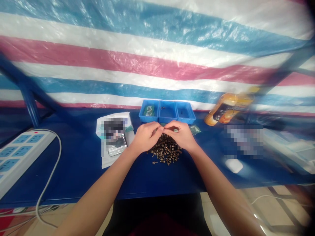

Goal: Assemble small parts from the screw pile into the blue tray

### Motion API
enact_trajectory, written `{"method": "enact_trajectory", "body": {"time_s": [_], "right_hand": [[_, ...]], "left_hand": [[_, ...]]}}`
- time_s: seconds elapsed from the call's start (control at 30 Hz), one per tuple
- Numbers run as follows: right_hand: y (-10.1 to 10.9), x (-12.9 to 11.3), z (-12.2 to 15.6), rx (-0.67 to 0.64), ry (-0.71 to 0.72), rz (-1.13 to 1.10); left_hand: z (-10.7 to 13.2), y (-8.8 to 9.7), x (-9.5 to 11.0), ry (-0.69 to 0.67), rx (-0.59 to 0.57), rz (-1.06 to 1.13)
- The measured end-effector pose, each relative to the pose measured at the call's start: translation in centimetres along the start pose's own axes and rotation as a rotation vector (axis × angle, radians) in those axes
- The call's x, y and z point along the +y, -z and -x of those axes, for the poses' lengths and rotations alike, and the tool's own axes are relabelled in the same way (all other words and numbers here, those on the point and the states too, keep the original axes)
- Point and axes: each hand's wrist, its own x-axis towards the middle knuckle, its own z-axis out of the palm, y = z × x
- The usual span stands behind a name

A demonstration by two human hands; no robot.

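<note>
The left hand [146, 137] and right hand [179, 134] meet above the parts pile [166, 150]. Grip state and part axis cannot be told. Three blue bins [168, 119] stand beyond.

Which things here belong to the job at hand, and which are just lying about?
In use: left hand, right hand, pile of small dark metal parts, blue three-compartment tray.
Lying about: power strip, smartphone, orange bottle, white oval object.

The head camera looks down and forward over the left hand [147, 137] and right hand [180, 134] toward a striped tarpaulin [157, 65].
</note>
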Motion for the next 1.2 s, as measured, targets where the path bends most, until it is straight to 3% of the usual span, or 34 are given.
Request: {"method": "enact_trajectory", "body": {"time_s": [0.33, 0.5, 0.77, 1.0, 1.2], "right_hand": [[0.1, 0.2, -0.1, -0.054, 0.097, 0.079], [0.1, 0.6, -0.2, 0.034, 0.097, 0.107], [0.1, 0.1, -0.2, -0.013, 0.081, 0.107], [0.2, -0.1, -0.1, -0.015, -0.058, 0.009], [0.2, 1.4, -0.7, 0.121, -0.199, -0.15]], "left_hand": [[-0.4, -0.3, -0.4, 0.091, -0.015, 0.135], [-0.4, -0.4, -0.4, 0.104, -0.006, 0.171], [-0.3, -0.5, -0.3, 0.122, 0.003, 0.208], [-0.1, -0.3, -0.1, 0.125, -0.021, 0.243], [-0.2, -0.3, 0.0, 0.102, -0.027, 0.212]]}}
